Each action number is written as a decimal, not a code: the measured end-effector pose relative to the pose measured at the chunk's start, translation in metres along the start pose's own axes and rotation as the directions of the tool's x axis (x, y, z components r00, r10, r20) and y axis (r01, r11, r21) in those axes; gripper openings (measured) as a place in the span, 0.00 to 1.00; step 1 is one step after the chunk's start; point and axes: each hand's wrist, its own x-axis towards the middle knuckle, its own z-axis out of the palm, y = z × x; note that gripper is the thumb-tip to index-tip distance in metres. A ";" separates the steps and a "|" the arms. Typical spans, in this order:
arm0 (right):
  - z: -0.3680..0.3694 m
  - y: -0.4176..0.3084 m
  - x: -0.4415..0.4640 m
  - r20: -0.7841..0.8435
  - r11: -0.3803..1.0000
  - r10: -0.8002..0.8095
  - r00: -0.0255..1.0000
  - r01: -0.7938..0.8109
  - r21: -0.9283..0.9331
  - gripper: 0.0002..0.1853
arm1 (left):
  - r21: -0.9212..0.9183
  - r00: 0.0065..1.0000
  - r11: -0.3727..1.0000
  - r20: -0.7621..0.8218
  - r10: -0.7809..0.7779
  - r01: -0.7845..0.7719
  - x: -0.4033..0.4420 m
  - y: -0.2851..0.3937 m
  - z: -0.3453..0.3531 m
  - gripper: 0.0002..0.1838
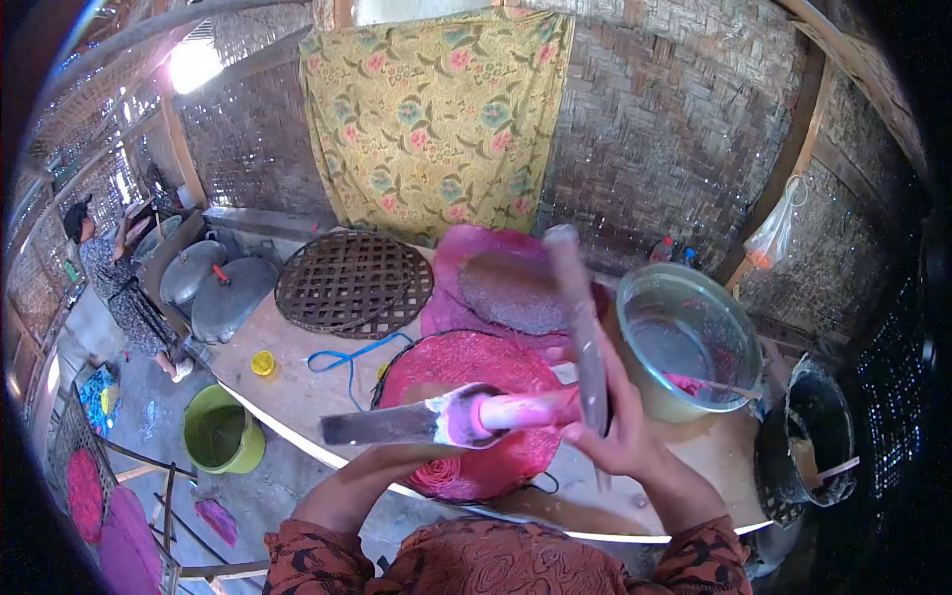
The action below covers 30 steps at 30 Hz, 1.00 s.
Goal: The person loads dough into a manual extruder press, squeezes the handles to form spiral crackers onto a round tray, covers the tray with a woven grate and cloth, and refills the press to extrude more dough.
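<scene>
My right hand [627,424] is closed around a long wooden bar [580,327], blurred by motion, which stands nearly upright. A pink-stained cylinder [531,409] runs left from this bar to a second, dark wooden bar [382,424] lying crosswise, whose middle is smeared white and purple. My left forearm [362,486] reaches up beneath the second bar; that bar hides my left hand, so its fingers do not show. Under the tool is a round woven tray [407,372] covered in bright pink strands, with a coil [436,473] of them near its front edge.
A large translucent tub [635,382] stands right, with a dark bucket [773,451] beyond it. Dark lattice trays [347,283], a blue cord [337,357] and a yellow pot [263,363] lie left. A green bucket [248,451] is on the floor. Another person [119,288] stands far left.
</scene>
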 end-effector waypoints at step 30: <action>0.084 0.090 -0.050 0.862 0.117 0.016 0.507 -0.857 0.502 0.79 | -0.969 0.819 -0.139 -0.245 0.519 -0.203 0.074 0.008 -0.131 0.43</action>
